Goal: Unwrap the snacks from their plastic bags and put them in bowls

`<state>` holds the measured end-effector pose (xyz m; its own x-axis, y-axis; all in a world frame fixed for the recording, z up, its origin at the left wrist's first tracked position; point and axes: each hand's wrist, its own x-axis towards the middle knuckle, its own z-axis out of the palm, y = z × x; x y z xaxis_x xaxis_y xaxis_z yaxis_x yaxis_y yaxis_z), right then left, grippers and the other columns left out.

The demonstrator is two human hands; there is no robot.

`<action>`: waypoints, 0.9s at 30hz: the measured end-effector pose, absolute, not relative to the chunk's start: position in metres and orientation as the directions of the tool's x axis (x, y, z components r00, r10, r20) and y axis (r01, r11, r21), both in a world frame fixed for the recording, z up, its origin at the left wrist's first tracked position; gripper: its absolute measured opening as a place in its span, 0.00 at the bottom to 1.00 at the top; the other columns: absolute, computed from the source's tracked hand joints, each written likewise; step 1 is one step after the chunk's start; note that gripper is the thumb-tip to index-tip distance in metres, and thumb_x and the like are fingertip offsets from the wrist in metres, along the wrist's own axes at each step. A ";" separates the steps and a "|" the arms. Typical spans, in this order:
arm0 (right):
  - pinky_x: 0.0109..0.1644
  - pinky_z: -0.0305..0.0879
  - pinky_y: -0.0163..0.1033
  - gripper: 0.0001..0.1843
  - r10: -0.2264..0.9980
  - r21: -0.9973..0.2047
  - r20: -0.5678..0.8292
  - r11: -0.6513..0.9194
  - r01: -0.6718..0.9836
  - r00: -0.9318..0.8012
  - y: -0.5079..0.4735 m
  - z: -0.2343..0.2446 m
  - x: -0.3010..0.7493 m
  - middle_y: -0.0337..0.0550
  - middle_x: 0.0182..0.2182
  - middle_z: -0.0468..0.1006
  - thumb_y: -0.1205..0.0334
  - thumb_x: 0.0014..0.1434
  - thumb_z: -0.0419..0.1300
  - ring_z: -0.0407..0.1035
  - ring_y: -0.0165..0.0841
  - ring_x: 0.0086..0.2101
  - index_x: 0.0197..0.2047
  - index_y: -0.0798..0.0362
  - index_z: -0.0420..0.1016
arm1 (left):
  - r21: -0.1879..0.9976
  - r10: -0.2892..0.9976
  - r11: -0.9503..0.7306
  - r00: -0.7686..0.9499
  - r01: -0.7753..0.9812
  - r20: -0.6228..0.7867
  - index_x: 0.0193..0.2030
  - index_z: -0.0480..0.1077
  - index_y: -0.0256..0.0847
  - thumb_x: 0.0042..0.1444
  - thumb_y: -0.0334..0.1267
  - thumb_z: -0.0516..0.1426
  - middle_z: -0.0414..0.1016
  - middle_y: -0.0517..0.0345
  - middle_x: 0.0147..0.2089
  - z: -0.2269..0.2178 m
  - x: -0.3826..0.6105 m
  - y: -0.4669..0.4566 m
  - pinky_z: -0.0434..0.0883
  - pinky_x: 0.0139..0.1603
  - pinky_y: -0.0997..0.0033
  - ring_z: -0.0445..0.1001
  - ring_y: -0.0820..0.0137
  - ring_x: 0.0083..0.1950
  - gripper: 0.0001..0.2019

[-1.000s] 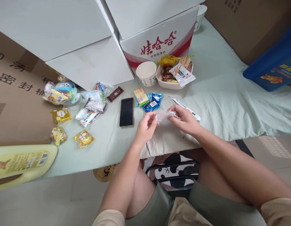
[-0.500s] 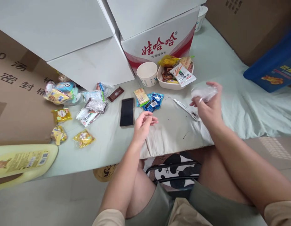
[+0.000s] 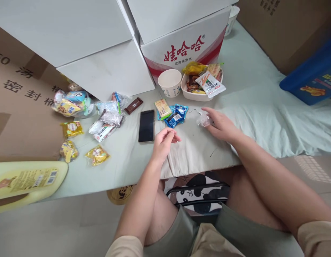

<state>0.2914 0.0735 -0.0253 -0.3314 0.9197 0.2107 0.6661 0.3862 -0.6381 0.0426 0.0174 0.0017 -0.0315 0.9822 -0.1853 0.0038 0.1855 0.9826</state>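
My right hand [image 3: 221,124] rests on the pale green cloth of the table [image 3: 256,107], its fingers closed on a crumpled clear wrapper [image 3: 204,120]. My left hand [image 3: 164,141] hovers just above the cloth near the front edge, fingers curled in a loose pinch; what is in them, if anything, does not show. A black phone [image 3: 146,125] lies flat left of that hand. Blue snack packets [image 3: 176,116] and a yellow biscuit packet [image 3: 162,108] lie between the phone and my right hand.
A paper cup [image 3: 170,82] and a white bowl [image 3: 187,93] of snacks stand before a red-and-white carton [image 3: 181,46]. Several wrapped snacks [image 3: 74,103] and a chocolate bar [image 3: 133,105] lie at the left. A yellow bottle [image 3: 23,180] lies at the front left, a blue box [image 3: 312,78] at the right.
Both hands held the clear wrapper a second ago. My right hand then lifted it up to the right alone and has now brought it down onto the cloth. My left hand stayed put.
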 end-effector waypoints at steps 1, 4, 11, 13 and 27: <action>0.48 0.70 0.53 0.29 0.929 -0.624 0.187 0.364 0.691 -0.321 0.074 -0.026 0.292 0.54 0.47 0.80 0.57 0.61 0.54 0.74 0.48 0.45 0.64 0.52 0.64 | 0.983 0.982 0.186 -0.034 0.006 -0.186 0.32 0.70 0.41 0.53 0.50 0.61 0.78 0.59 0.27 0.002 0.042 0.017 0.73 0.33 0.72 0.80 0.69 0.31 0.14; 0.46 0.70 0.51 0.23 0.950 -0.586 0.144 0.309 0.749 -0.279 0.075 -0.026 0.294 0.52 0.43 0.81 0.59 0.60 0.53 0.75 0.47 0.43 0.59 0.51 0.71 | 0.982 0.982 0.187 -0.030 0.011 -0.186 0.32 0.70 0.41 0.53 0.49 0.60 0.77 0.60 0.27 0.003 0.042 0.017 0.72 0.33 0.72 0.80 0.70 0.30 0.13; 0.55 0.66 0.56 0.20 0.924 -0.412 0.191 0.381 0.828 -0.330 0.074 -0.033 0.297 0.49 0.51 0.81 0.64 0.60 0.52 0.71 0.50 0.52 0.51 0.49 0.80 | 0.983 0.983 0.184 -0.015 0.023 -0.183 0.30 0.69 0.41 0.54 0.48 0.60 0.76 0.60 0.26 0.003 0.043 0.018 0.72 0.32 0.73 0.79 0.71 0.29 0.12; 0.54 0.65 0.58 0.21 0.929 -0.384 0.190 0.367 0.847 -0.317 0.074 -0.036 0.297 0.47 0.53 0.80 0.62 0.61 0.52 0.70 0.51 0.53 0.53 0.47 0.79 | 0.982 0.982 0.188 -0.014 0.016 -0.187 0.30 0.69 0.41 0.53 0.48 0.60 0.76 0.61 0.26 0.003 0.043 0.018 0.72 0.32 0.73 0.78 0.71 0.29 0.12; 0.46 0.72 0.52 0.21 0.945 -0.571 0.327 0.207 0.794 -0.011 0.073 -0.022 0.303 0.50 0.49 0.78 0.61 0.59 0.54 0.75 0.47 0.45 0.54 0.45 0.77 | 0.981 0.981 0.193 -0.035 0.008 -0.193 0.29 0.70 0.41 0.52 0.47 0.61 0.75 0.61 0.25 0.004 0.045 0.020 0.72 0.31 0.72 0.75 0.73 0.27 0.11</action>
<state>0.3027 0.0732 -0.0218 -0.0110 0.9451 0.3267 0.7943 0.2067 -0.5713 0.0449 0.0199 0.0037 -0.0352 0.9806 -0.1927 0.0077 0.1931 0.9812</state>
